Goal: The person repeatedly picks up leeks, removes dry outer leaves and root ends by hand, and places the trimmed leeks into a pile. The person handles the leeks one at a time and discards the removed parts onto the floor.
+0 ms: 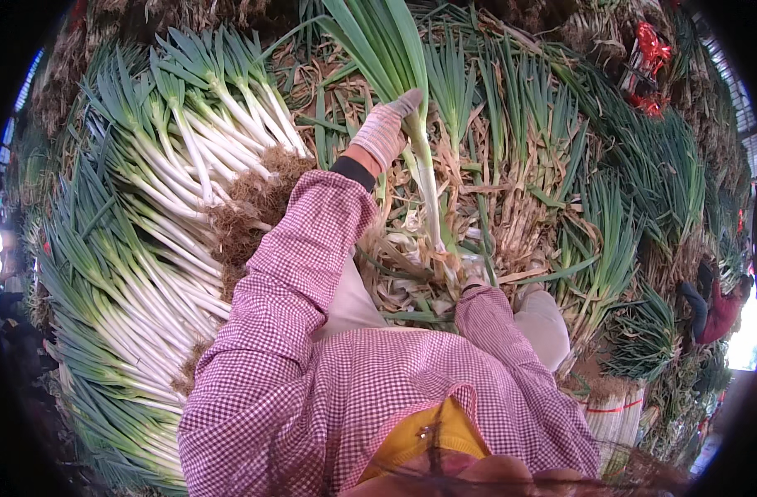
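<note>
My left hand, in a striped knit glove with a grey thumb, is closed around a large Welsh onion where its green leaves meet the pale stem. The leaves rise past the top of the picture, and the stem slants down towards my lap. Close to the root end is my right hand, low among the peelings; its fingers are mostly hidden, so its grip is unclear. Dry peeled skins and leaf scraps lie around the root end, between my knees.
Cleaned white-stemmed onions lie in a long row at my left, brown roots inward. Unpeeled onions stand ahead and to the right. A bundle tied with red band is at lower right. Another person is at far right.
</note>
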The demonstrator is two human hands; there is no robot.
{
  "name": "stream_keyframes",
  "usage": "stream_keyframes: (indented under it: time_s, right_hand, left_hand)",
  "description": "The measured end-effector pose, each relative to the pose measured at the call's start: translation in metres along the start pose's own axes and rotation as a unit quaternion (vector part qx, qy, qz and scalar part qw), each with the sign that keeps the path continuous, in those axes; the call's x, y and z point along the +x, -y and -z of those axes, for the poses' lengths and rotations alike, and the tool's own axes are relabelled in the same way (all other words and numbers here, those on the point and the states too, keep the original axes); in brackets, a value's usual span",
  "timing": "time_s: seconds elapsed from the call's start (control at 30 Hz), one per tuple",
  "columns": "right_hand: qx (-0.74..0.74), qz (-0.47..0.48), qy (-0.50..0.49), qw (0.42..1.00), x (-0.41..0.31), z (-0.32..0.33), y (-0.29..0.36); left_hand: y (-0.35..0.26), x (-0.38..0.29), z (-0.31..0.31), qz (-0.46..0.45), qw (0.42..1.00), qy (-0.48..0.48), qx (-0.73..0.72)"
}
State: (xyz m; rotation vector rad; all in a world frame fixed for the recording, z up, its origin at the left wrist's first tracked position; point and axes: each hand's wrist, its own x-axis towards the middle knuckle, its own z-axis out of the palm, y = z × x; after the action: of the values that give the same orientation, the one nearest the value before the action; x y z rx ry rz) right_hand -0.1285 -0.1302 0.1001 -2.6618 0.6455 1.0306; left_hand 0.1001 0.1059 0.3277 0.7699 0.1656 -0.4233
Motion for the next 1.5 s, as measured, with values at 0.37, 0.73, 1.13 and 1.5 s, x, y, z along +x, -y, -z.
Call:
stream_keyframes:
  time_s: [0.37,0.73,1.13,1.5]
  right_hand:
    - [0.078,0.239,-0.216,0.943,-0.108,0.233,0.157]
    - [-0.103,0.509,-0.349,0.781,-0.097,0.157,0.139]
    - [0.063,0.156,0.011,0.986,-0.088,0.107,0.057]
    - [0.590,0.376,-0.110,0.706,-0.101,0.180,0.185]
  left_hand:
    - [0.021,-0.017,-0.017,0.009,0.999,0.028,-0.025]
    - [0.006,0.001,-0.021,-0.021,0.991,-0.104,0.079]
    - [-0.055,0.001,0.005,-0.135,0.988,0.051,-0.053]
    - [-0.024,-0.026,-0.024,-0.088,0.983,0.163,0.001]
